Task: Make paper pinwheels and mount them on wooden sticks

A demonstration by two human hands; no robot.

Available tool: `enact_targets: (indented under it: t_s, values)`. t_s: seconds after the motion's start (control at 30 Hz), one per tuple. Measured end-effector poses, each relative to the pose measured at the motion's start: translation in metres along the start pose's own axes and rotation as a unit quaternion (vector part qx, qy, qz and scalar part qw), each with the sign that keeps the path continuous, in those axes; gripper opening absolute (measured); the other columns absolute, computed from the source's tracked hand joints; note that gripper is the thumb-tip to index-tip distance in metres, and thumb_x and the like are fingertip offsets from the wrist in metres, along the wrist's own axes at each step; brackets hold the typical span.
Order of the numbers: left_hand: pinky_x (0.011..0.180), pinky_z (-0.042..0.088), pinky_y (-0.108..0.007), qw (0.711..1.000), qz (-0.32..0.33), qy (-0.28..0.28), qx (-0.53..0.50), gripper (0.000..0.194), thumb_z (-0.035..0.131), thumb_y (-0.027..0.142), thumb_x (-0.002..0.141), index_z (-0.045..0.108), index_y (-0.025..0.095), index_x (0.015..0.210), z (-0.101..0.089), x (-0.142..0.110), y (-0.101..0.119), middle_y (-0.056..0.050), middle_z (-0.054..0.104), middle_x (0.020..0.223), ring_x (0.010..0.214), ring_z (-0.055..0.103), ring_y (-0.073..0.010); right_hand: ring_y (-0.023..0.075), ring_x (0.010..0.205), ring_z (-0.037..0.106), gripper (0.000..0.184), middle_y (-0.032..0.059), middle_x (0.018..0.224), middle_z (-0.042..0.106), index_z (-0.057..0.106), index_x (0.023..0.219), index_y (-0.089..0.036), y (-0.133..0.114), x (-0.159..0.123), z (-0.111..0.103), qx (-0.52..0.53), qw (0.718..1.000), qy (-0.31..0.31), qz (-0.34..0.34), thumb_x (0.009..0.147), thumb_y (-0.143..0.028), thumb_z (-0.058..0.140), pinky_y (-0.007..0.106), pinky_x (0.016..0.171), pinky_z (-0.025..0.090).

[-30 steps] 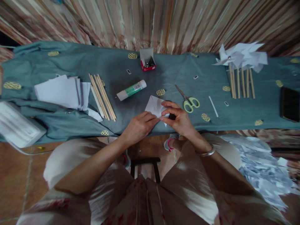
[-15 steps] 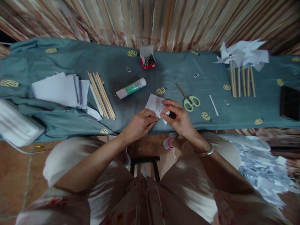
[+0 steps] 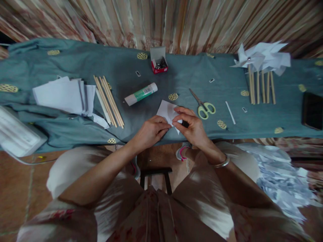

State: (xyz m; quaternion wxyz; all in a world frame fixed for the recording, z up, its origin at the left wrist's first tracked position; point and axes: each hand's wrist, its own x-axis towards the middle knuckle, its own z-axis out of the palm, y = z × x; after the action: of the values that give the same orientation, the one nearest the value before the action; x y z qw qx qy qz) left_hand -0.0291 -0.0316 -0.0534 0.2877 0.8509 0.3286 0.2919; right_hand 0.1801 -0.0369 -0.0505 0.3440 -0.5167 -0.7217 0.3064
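A small white sheet of paper (image 3: 166, 108) lies at the front edge of the cloth-covered table, between my hands. My left hand (image 3: 152, 130) pinches its near edge with fingers pressed together. From the other side my right hand (image 3: 190, 125), with a bangle on the wrist, grips the same paper between thumb and fingers. Part of the sheet is hidden under the right fingers, where something dark shows below the palm. Just to the right are green-handled scissors (image 3: 206, 110), blades pointing away. A glue stick (image 3: 141, 94) with a green label rests up and to the left.
Wooden sticks (image 3: 111, 102) and stacked white paper (image 3: 60, 95) lie left. An open red box of metal pins (image 3: 159, 65) stands at the back. Paper pinwheels (image 3: 264, 58) on sticks, a paper strip (image 3: 230, 112) and a black phone (image 3: 312, 111) are right. Shredded paper (image 3: 282, 181) fills a bag below.
Both hands stay almost in place on the paper, with only a slight shift of the fingers. The view has moved very slightly; the other things lie as before.
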Motion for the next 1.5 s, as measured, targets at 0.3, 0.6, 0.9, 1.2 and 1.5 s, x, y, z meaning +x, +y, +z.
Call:
enact_targets:
  t_s: [0.3,0.6,0.9,1.2,1.5]
  values:
    - [0.083,0.055,-0.03,1.0,-0.006,-0.008,-0.01,0.023,0.054,0.017,0.094,0.076,0.017,0.1,-0.001,0.002,-0.001,-0.007,0.071,0.093,0.09,0.067,-0.0166,0.0262,0.116,0.06,0.004,0.0038,0.125,0.065,0.072,0.084,-0.026,0.001,-0.001,0.0,-0.018,1.0,0.001,0.0,0.084,-0.026,0.067,0.049,0.104,0.046]
    - [0.084,0.056,-0.031,1.0,-0.012,-0.01,-0.014,0.024,0.053,0.016,0.094,0.076,0.018,0.099,-0.001,0.004,-0.002,-0.007,0.072,0.094,0.09,0.068,-0.0165,0.027,0.12,0.056,0.01,0.0035,0.126,0.064,0.073,0.091,-0.028,0.001,-0.001,0.002,-0.036,0.999,-0.005,-0.012,0.088,-0.031,0.065,0.051,0.106,0.044]
    - [0.082,0.056,-0.029,1.0,0.007,0.002,0.006,0.022,0.054,0.016,0.093,0.076,0.015,0.097,0.0,0.004,-0.002,-0.008,0.072,0.091,0.088,0.068,-0.0166,0.0274,0.128,0.05,0.028,0.0048,0.137,0.058,0.073,0.105,-0.03,-0.003,-0.006,0.001,-0.092,0.993,-0.029,-0.071,0.095,-0.023,0.048,0.053,0.108,0.044]
    - [0.086,0.056,-0.031,1.0,-0.013,0.003,0.014,0.022,0.056,0.013,0.09,0.073,0.016,0.103,0.002,0.001,-0.003,-0.008,0.071,0.098,0.095,0.067,-0.0178,0.0294,0.133,0.046,0.037,0.0029,0.144,0.054,0.066,0.12,-0.032,0.0,-0.017,0.009,-0.138,0.986,-0.024,-0.087,0.092,-0.018,0.047,0.055,0.112,0.038]
    - [0.087,0.056,-0.032,1.0,-0.013,-0.011,0.026,0.021,0.056,0.013,0.09,0.073,0.016,0.102,0.003,0.002,-0.005,-0.007,0.071,0.098,0.096,0.067,-0.0185,0.0312,0.133,0.046,0.041,0.0052,0.142,0.056,0.062,0.127,-0.032,-0.004,-0.016,0.016,-0.126,0.988,-0.052,-0.071,0.093,-0.018,0.045,0.056,0.111,0.037]
